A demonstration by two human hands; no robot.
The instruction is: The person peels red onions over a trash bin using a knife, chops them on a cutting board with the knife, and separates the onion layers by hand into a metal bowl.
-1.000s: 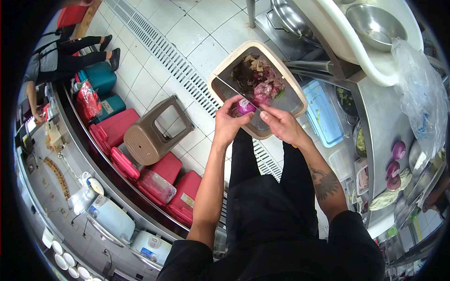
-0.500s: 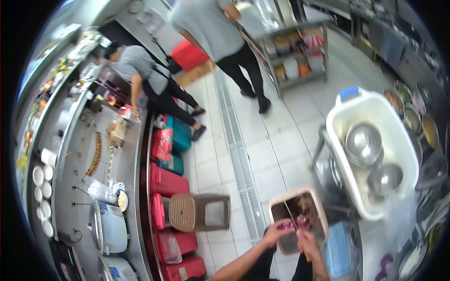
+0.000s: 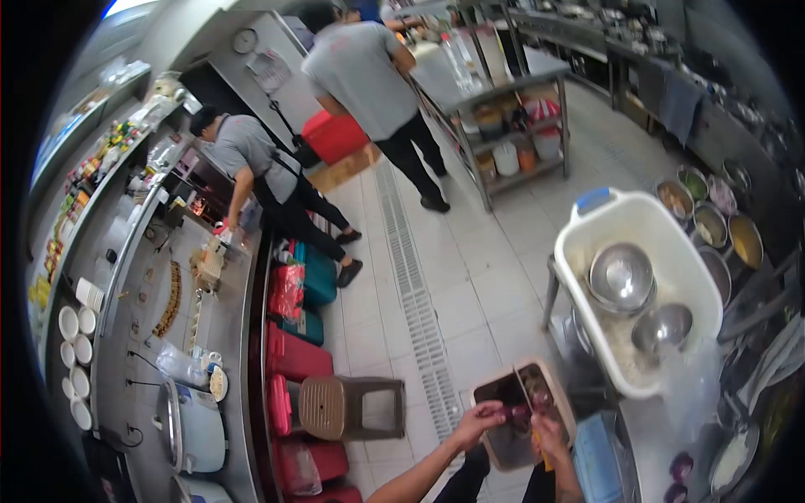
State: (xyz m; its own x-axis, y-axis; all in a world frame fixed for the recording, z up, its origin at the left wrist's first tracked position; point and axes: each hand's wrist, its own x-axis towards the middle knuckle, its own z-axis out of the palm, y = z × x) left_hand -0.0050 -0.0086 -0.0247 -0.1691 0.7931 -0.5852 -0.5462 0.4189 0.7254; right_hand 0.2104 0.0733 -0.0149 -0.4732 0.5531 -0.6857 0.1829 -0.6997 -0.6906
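Observation:
My left hand point(image 3: 476, 424) is closed on a red onion point(image 3: 517, 415), held over a beige bin point(image 3: 487, 453). In my right hand point(image 3: 551, 438) is a knife point(image 3: 523, 387), its orange-yellow handle in the fist and its thin blade pointing up and away, beside the onion. Dark reddish scraps point(image 3: 538, 390) show inside the bin, partly hidden by my hands. More red onions point(image 3: 681, 466) lie on the metal surface at the lower right.
A white tub point(image 3: 571, 220) with metal bowls point(image 3: 621, 270) stands at the right. Left of the bin are a brown stool point(image 3: 323, 408) and red containers point(image 3: 300, 350) under the counter. Two people in grey shirts, one point(image 3: 362, 80) standing and another point(image 3: 248, 142) leaning, are farther off.
My view has shifted slightly. Both hands stay over the bin, with the onion now closer to the blade. The standing person has stepped a little farther away.

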